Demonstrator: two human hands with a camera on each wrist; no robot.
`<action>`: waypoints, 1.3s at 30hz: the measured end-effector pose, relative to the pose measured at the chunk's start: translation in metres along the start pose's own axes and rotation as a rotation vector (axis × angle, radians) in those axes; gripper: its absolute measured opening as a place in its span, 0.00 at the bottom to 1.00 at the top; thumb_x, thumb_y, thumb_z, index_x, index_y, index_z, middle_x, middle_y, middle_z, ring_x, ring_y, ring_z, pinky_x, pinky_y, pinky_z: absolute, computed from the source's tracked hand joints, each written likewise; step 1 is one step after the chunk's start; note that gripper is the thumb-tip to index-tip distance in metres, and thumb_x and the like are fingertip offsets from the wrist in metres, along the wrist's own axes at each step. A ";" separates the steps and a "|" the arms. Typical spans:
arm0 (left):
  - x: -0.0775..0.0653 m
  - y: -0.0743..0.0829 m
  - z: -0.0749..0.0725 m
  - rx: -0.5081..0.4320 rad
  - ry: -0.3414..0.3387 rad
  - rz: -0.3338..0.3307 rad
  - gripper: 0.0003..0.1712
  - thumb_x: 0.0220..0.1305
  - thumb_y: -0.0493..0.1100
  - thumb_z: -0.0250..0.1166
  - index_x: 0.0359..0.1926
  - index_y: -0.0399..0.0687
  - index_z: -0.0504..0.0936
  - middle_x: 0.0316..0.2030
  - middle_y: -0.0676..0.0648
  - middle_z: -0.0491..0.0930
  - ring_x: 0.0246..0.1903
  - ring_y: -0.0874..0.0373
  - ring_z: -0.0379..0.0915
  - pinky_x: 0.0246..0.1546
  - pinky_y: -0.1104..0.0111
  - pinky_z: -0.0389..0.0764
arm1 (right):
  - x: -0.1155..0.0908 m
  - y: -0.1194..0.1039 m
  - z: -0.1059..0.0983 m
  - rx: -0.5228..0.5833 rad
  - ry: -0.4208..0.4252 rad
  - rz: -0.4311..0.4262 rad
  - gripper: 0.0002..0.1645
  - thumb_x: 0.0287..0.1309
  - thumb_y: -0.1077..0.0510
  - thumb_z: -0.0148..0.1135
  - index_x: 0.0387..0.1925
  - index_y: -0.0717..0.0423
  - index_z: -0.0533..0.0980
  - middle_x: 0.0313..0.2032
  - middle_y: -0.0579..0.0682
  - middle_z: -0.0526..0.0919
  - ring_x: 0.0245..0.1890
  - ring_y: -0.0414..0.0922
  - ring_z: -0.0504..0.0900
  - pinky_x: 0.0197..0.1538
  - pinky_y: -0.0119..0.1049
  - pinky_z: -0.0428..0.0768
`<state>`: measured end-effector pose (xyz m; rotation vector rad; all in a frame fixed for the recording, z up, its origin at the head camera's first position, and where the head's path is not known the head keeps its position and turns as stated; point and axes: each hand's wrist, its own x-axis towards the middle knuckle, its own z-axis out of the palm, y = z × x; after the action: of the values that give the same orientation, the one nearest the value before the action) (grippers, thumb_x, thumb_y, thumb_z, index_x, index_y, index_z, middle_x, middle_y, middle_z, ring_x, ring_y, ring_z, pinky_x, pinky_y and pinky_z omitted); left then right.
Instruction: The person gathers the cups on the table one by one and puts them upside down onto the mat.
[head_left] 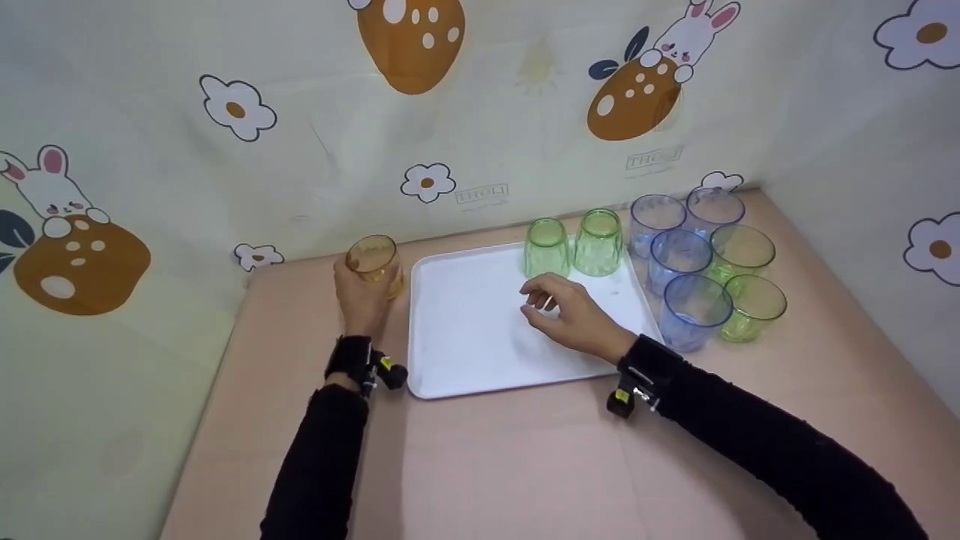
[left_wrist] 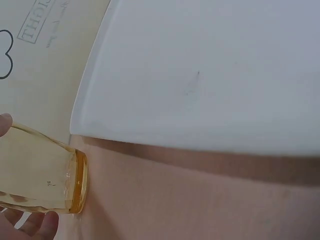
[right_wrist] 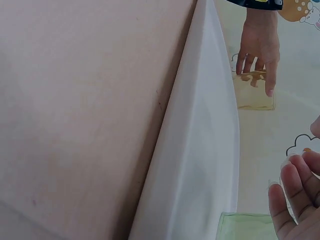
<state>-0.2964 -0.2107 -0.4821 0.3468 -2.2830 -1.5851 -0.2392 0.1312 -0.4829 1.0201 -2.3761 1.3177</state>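
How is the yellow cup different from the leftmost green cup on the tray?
The yellow cup is mouth up, while the green cup is upside down. The left hand holds the yellow cup beside the tray; the green cup stands on the tray. Both are see-through.

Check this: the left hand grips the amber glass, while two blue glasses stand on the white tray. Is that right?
Blue is wrong: the head view shows two green glasses standing on the white tray. The left hand does grip the amber glass.
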 end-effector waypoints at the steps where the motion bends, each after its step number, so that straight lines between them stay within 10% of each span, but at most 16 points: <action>1: 0.000 0.000 -0.001 -0.004 0.000 -0.009 0.51 0.60 0.46 0.76 0.74 0.36 0.55 0.69 0.35 0.61 0.69 0.42 0.59 0.67 0.59 0.64 | 0.000 0.000 0.000 0.004 0.004 -0.002 0.11 0.64 0.64 0.67 0.47 0.60 0.78 0.38 0.47 0.81 0.37 0.41 0.81 0.40 0.39 0.82; 11: -0.001 0.000 -0.012 -0.017 0.065 0.002 0.48 0.60 0.46 0.76 0.71 0.36 0.58 0.67 0.36 0.64 0.68 0.45 0.60 0.67 0.62 0.64 | 0.000 0.001 -0.002 0.135 0.068 0.124 0.11 0.66 0.64 0.66 0.48 0.62 0.79 0.37 0.50 0.83 0.38 0.46 0.82 0.41 0.42 0.83; 23: -0.017 0.028 -0.017 -0.287 0.064 -0.090 0.49 0.61 0.58 0.74 0.72 0.47 0.56 0.69 0.44 0.60 0.69 0.51 0.57 0.64 0.63 0.68 | 0.005 0.001 -0.011 0.510 0.259 0.336 0.11 0.73 0.63 0.59 0.48 0.69 0.78 0.40 0.65 0.82 0.40 0.64 0.80 0.42 0.41 0.83; 39: -0.075 0.074 -0.001 -0.983 -0.138 -0.202 0.40 0.70 0.43 0.66 0.72 0.38 0.52 0.67 0.35 0.60 0.64 0.44 0.66 0.60 0.60 0.74 | 0.006 -0.007 -0.030 0.864 0.380 0.473 0.25 0.76 0.53 0.54 0.56 0.74 0.69 0.48 0.61 0.76 0.51 0.58 0.76 0.50 0.44 0.79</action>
<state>-0.2279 -0.1568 -0.4230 0.2009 -1.2997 -2.6337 -0.2428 0.1500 -0.4585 0.2680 -1.7963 2.5515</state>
